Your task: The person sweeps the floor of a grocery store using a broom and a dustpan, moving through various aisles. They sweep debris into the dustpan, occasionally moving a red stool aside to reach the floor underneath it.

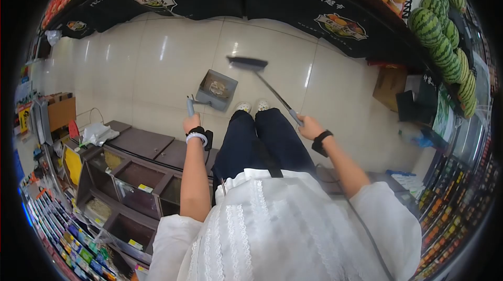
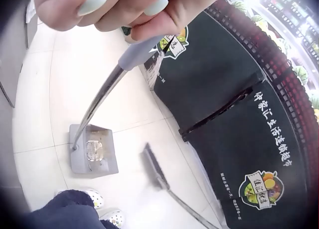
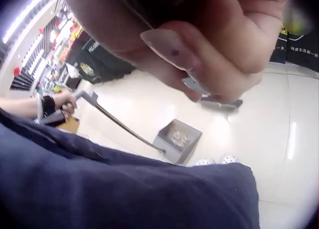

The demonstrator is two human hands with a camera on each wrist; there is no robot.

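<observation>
My left hand (image 1: 192, 122) grips the grey handle (image 2: 138, 53) of a long-handled dustpan (image 2: 79, 161), whose pan rests on the tiled floor. Inside the pan lies a pale, crumpled, see-through piece of litter (image 2: 94, 150). With my right hand (image 1: 312, 127) I hold the grey grip of a broom (image 1: 276, 93); in the right wrist view curled fingers (image 3: 219, 54) hide most of that grip. The dark broom head (image 1: 248, 62) is low over the floor, beyond the pan and to its right, blurred in the head view.
Black-draped fruit stands (image 1: 209, 1) run along the far side, with watermelons (image 1: 437, 29) at the right. Brown bins (image 1: 139, 179) stand close on my left. A cardboard box (image 1: 390, 84) sits by the right-hand stand. My white shoes (image 1: 262, 105) are just right of the pan.
</observation>
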